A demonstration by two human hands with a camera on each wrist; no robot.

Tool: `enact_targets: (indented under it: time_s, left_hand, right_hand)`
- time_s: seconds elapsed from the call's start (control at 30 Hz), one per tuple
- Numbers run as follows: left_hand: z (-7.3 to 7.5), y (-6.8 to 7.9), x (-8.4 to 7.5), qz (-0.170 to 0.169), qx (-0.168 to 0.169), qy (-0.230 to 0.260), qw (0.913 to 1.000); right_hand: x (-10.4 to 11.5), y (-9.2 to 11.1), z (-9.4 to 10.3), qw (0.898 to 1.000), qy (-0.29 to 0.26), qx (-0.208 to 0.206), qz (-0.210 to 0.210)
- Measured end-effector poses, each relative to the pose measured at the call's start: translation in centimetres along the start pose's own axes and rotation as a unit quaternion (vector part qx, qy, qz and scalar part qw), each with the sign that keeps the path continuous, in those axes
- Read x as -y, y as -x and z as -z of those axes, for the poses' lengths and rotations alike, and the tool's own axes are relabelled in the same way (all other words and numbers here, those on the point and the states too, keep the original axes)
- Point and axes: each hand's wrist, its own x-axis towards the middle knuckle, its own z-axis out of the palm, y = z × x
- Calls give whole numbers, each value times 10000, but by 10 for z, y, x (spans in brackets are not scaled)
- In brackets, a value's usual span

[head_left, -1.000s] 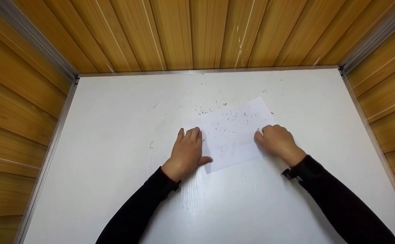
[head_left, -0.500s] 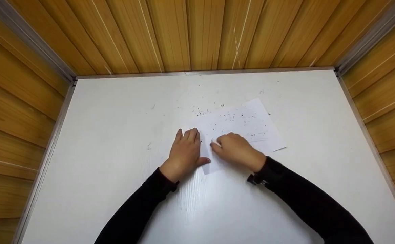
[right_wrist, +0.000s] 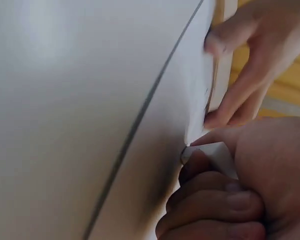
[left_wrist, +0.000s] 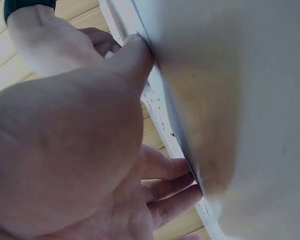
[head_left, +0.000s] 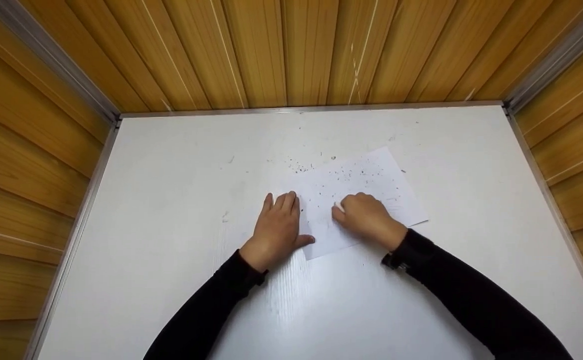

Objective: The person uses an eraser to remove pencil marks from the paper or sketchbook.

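Observation:
A white sheet of paper (head_left: pixel 321 237) lies slantwise on the white table, with faint grey marks toward its right side. My left hand (head_left: pixel 276 227) presses on its left part, fingers stretched out and thumb spread over the sheet. In my right hand (head_left: pixel 369 217), curled fingers and thumb grip a white eraser (right_wrist: pixel 221 157). The eraser's darkened end meets the paper, as the right wrist view shows; the rest of it is partly hidden by the fingers. Dark eraser crumbs (head_left: pixel 362 172) are scattered over the sheet's upper part.
More crumbs (head_left: pixel 299 167) lie on the table (head_left: pixel 171 200) beyond the paper's far edge. Wood-patterned panels (head_left: pixel 306 55) wall in the table at the back and both sides, with a metal strip (head_left: pixel 291 107) along the back edge.
My right hand, with the eraser, has swept from the paper's right edge leftward toward my left hand, then back a little to the right. The left hand stays in place on the sheet.

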Motion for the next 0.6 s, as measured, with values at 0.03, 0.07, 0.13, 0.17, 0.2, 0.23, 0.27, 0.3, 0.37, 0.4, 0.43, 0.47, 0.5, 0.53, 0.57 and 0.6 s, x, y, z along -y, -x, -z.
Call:
enact_targets:
  time_s: [0.03, 0.07, 0.13, 0.17, 0.2, 0.23, 0.27, 0.3, 0.37, 0.4, 0.43, 0.47, 0.5, 0.53, 0.57, 0.6]
  left_hand:
    - [0, 0, 0, 2, 23, -30, 10000]
    - [0, 0, -1, 9, 41, -53, 10000]
    - [1, 0, -1, 11, 52, -91, 9999]
    - [1, 0, -1, 11, 31, -106, 9999]
    - [1, 0, -1, 12, 8, -119, 9999]
    - [1, -1, -1, 8, -23, -118, 9999]
    - [0, 0, -2, 6, -50, -112, 9999]
    - [0, 0, -2, 2, -63, -110, 9999]
    - [-1, 0, -3, 3, -80, -123, 9999]
    - [-1, 0, -4, 1, -70, -128, 9999]
    - [-1, 0, -4, -2, -57, -135, 9999]
    - [-1, 0, -4, -2, -43, -137, 9999]
    - [0, 0, -3, -7, -26, -143, 9999]
    - [1, 0, -3, -16, -21, -147, 9999]
    - [2, -1, -2, -29, -21, -148, 9999]
    - [3, -2, -1, -49, -16, -131, 9999]
  right_hand:
    - [-10, 2, 5, 9999, -35, -28, -96]
    - [-20, 5, 9, 9998, -64, -56, -187]
    - [-39, 8, 17, 9991, -75, -123, -391]
    - [-48, 9, 22, 9986, -85, -142, -497]
    - [-55, 11, 25, 9981, -83, -180, -583]
    - [-61, 12, 28, 9976, -57, -214, -663]
    - [-67, 14, 30, 9971, -27, -234, -723]
    - [-71, 15, 32, 9967, -4, -237, -775]
    - [-78, 18, 35, 9964, 75, -198, -820]
    - [-80, 19, 37, 9963, 135, -173, -827]
    - [-81, 21, 38, 9962, 179, -144, -838]
    - [-80, 22, 39, 9963, 186, -143, -830]
    - [-78, 23, 40, 9964, 143, -132, -824]
    - [-74, 23, 40, 9966, 95, -125, -804]
    - [-67, 23, 38, 9969, 11, -97, -784]
    - [-59, 24, 35, 9972, -92, -95, -733]
